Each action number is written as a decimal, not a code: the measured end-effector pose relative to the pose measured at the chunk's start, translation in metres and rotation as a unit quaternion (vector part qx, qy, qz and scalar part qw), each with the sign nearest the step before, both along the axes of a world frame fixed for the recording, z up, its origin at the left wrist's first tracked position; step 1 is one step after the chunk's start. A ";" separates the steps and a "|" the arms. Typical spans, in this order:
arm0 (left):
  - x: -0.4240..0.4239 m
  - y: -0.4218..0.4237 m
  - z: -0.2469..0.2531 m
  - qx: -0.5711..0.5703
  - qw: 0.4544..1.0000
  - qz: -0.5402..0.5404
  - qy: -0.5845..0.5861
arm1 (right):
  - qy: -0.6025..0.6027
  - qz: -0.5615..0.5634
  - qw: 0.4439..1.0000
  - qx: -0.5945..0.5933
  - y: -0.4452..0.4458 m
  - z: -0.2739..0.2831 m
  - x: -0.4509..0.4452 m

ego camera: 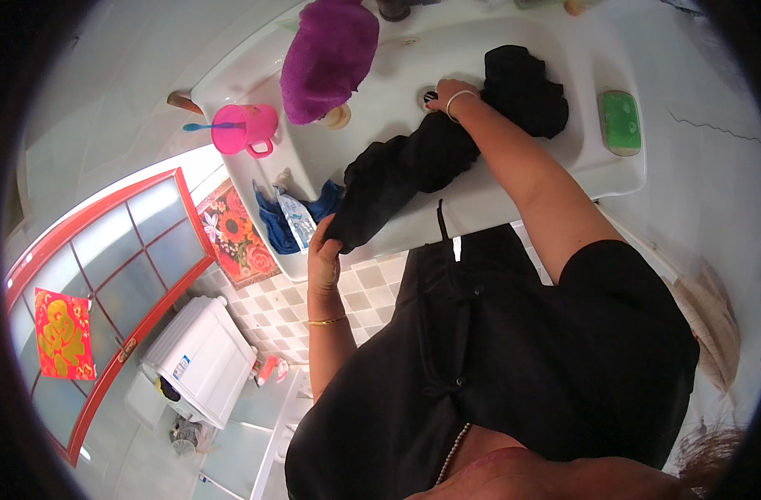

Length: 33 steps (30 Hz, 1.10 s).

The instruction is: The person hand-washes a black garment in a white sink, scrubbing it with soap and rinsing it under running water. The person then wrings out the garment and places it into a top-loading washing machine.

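My left hand (326,253), a gold-coloured bracelet on its wrist, holds the near left end of a wet-looking black cloth (411,159) stretched across the front of a white washbasin (380,81). My right hand (453,95), with a pale bangle, reaches down at the drain (428,98), its fingertips touching or just beside it. Some of the black cloth lies under the right wrist; whether those fingers hold anything is hidden. A further bunched black part (524,90) rests right of this hand; whether it is the same piece cannot be told.
Left on the basin are a purple towel (327,59), a pink mug (243,128) with a toothbrush, a blue cloth (277,225) and a white-blue tube (298,219). Green soap in a dish (620,122) sits at the right rim. A red-framed door (136,237) and a white washing machine (199,356) stand lower left.
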State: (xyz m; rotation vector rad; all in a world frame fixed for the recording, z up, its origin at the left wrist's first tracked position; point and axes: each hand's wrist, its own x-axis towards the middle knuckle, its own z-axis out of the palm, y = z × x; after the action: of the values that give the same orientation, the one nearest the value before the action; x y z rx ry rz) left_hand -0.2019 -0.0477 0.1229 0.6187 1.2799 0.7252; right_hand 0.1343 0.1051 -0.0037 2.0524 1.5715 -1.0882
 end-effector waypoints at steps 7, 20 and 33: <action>0.019 0.015 -0.003 0.024 0.997 0.060 -0.049 | 0.002 -0.057 0.998 0.019 0.008 -0.019 0.016; 0.068 0.100 -0.029 0.132 0.987 0.086 -0.043 | -0.116 0.248 0.763 0.585 0.049 0.131 0.073; 0.090 0.155 -0.084 0.041 0.972 -0.006 -0.232 | 0.389 -0.052 0.899 0.193 -0.037 0.053 -0.017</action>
State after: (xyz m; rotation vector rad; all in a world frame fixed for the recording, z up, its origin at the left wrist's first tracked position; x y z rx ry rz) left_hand -0.1122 0.1072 0.0389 0.4842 0.8167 0.8565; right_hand 0.1178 0.0683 0.0490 2.0665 2.2049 -1.9406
